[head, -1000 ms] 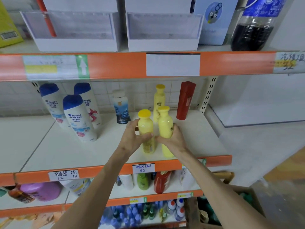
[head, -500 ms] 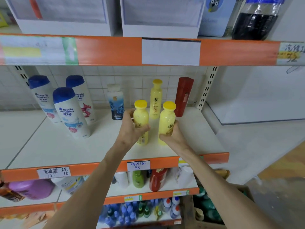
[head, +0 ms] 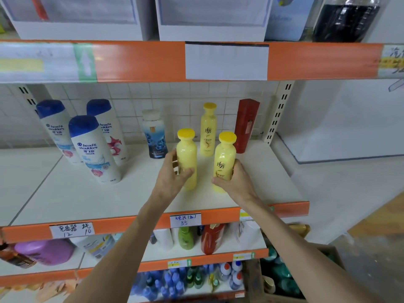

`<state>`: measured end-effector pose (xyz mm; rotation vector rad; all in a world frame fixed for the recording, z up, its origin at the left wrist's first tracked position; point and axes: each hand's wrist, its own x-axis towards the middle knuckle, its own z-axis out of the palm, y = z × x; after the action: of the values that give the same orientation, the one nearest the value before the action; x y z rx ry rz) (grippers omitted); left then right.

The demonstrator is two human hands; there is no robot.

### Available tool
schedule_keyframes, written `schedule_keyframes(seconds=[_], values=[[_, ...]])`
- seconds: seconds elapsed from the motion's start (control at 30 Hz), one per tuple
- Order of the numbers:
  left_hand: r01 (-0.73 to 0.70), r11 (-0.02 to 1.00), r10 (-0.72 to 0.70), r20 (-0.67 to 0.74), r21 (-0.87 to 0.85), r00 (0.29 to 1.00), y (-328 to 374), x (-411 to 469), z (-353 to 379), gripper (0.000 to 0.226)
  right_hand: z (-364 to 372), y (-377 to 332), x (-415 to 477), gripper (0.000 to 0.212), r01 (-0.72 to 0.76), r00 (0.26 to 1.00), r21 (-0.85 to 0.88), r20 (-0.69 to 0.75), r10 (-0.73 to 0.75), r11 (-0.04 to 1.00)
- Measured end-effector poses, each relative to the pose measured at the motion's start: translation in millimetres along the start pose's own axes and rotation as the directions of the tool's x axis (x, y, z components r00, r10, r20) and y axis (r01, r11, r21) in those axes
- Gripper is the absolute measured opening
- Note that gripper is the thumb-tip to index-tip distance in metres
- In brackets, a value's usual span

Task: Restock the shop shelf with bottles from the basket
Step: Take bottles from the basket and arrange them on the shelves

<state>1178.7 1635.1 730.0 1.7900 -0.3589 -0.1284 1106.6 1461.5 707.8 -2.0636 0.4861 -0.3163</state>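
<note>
Against the frame one second back: the two bottles you hold were then pressed side by side near the front edge, the right one leaning. Now they stand apart with a clear gap, upright, bases on the white shelf board [head: 76, 193] and further in. Half a second back the gap was already open, and little has shifted since. Your left hand [head: 172, 173] wraps the left yellow bottle [head: 187, 154], a slim yellow plastic bottle with a round yellow cap, thumb across its front and fingers curled round its left side. Your right hand [head: 237, 182] grips the right yellow bottle [head: 225, 158], same make, low on its body. A third yellow bottle [head: 208, 130] stands behind and between them, near the tiled back wall, with a tall red bottle [head: 247, 125] just to its right. Writing: the right bottle's label faces you with dark Chinese characters. The left bottle's label is mostly under your hand. Three white bottles with blue caps [head: 91, 149] at left read "head & shoulders". The print on the blue-patterned bottle with a white cap [head: 154, 136] is illegible. On the orange rail, the handwritten price tag [head: 185, 220] between your forearms reads "35". A second tag [head: 72, 230] at left reads "12" and "10". The brown basket [head: 331, 253] sits at lower right beside the bottom shelves, with teal bottles inside.
</note>
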Motion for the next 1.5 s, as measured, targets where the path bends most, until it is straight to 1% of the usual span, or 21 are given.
schedule_keyframes(seconds=[0.07,0.1,0.17,0.23,0.27,0.3,0.33,0.4,0.47,0.57,0.6,0.67,0.73,0.77,0.8,0.9,1.0,1.1,1.2,1.33,1.5], values=[[0.03,0.999,-0.03,-0.006,-0.036,1.0,-0.1,1.2,5.4,0.082,1.0,1.7,-0.3,0.064,0.004,1.0,0.002,-0.002,-0.004,1.0],[0.029,0.999,-0.03,-0.03,-0.028,0.999,-0.4,2.6,10.1,0.086,1.1,1.6,0.0,0.061,0.005,1.0,0.001,-0.005,-0.005,1.0],[0.013,0.997,-0.002,-0.133,0.08,0.991,-3.9,7.5,19.7,0.084,1.1,2.3,2.2,0.059,0.007,1.0,0.002,-0.005,-0.007,1.0],[0.009,0.978,0.042,-0.241,0.207,0.97,-6.7,11.1,22.4,0.075,0.2,2.6,4.4,0.059,0.01,1.0,0.006,0.004,-0.01,1.0],[0.002,0.979,0.049,-0.242,0.205,0.969,-7.7,11.5,20.8,0.07,-0.4,3.4,5.5,0.059,0.013,1.0,0.005,0.011,-0.013,1.0],[-0.008,0.989,0.038,-0.196,0.148,0.98,-9.6,12.0,18.1,0.065,-1.3,3.7,6.3,0.058,0.012,1.0,0.005,0.018,-0.012,1.0],[-0.004,0.996,0.014,-0.12,0.084,0.993,-11.4,11.7,13.8,0.061,-2.2,4.3,6.6,0.057,0.012,1.0,0.009,0.025,-0.012,1.0],[0.014,1.0,-0.014,0.006,0.017,1.0,-11.9,9.9,2.2,0.062,-3.6,5.6,6.6,0.055,0.012,0.999,0.015,0.032,-0.013,1.0],[0.039,0.999,-0.037,0.053,-0.038,0.998,-12.3,10.8,-4.9,0.069,-4.3,6.1,5.8,0.055,0.015,0.999,0.016,0.034,-0.015,1.0],[0.074,0.997,-0.073,0.035,-0.027,0.997,-15.8,12.7,2.1,0.077,-4.3,5.8,4.2,0.056,0.018,0.999,0.019,0.031,-0.019,1.0],[0.087,0.996,-0.087,-0.005,-0.014,0.996,-16.8,12.7,6.7,0.078,-3.9,5.3,3.9,0.055,0.019,0.999,0.018,0.03,-0.019,1.0],[0.082,0.996,-0.076,-0.133,0.039,0.988,-21.5,14.9,14.6,0.082,-3.2,5.7,3.4,0.055,0.017,0.999,0.018,0.027,-0.017,1.0],[0.073,0.984,-0.034,-0.228,0.164,0.973,-26.2,15.0,19.2,0.081,-2.6,6.3,2.4,0.056,0.012,1.0,0.014,0.025,-0.013,1.0],[0.067,0.975,-0.013,-0.248,0.21,0.969,-27.2,13.6,20.6,0.076,-2.7,6.7,2.3,0.056,0.01,1.0,0.014,0.023,-0.01,1.0],[0.064,0.973,-0.009,-0.243,0.22,0.97,-28.6,11.9,21.1,0.069,-2.9,7.1,2.3,0.057,0.008,1.0,0.015,0.022,-0.009,1.0],[0.039,0.986,-0.008,-0.187,0.161,0.982,-29.6,8.6,19.9,0.045,-3.5,6.3,2.1,0.057,0.012,1.0,0.015,0.021,-0.012,1.0],[0.02,0.993,0.001,-0.181,0.116,0.983,-29.8,17.7,16.1,0.04,-3.3,6.8,1.8,0.054,0.01,1.0,0.021,0.015,-0.01,1.0],[0.03,0.992,-0.012,-0.146,0.12,0.989,-27.6,36.5,15.1,0.033,-1.5,6.0,6.2,0.051,0.015,1.0,0.039,0.019,-0.016,0.999],[0.039,0.989,-0.019,-0.137,0.142,0.99,-28.1,58.5,17.4,0.033,3.6,4.4,17.4,0.049,0.025,1.0,0.062,0.016,-0.026,0.998],[0.042,0.987,-0.022,-0.127,0.154,0.992,-29.3,82.6,18.7,0.039,13.2,0.7,32.2,0.047,0.045,0.999,0.069,-0.003,-0.045,0.997],[0.036,0.985,-0.008,-0.164,0.166,0.986,-33.5,97.8,22.6,0.04,24.1,0.7,45.1,0.05,0.059,0.998,0.067,-0.004,-0.059,0.996]])
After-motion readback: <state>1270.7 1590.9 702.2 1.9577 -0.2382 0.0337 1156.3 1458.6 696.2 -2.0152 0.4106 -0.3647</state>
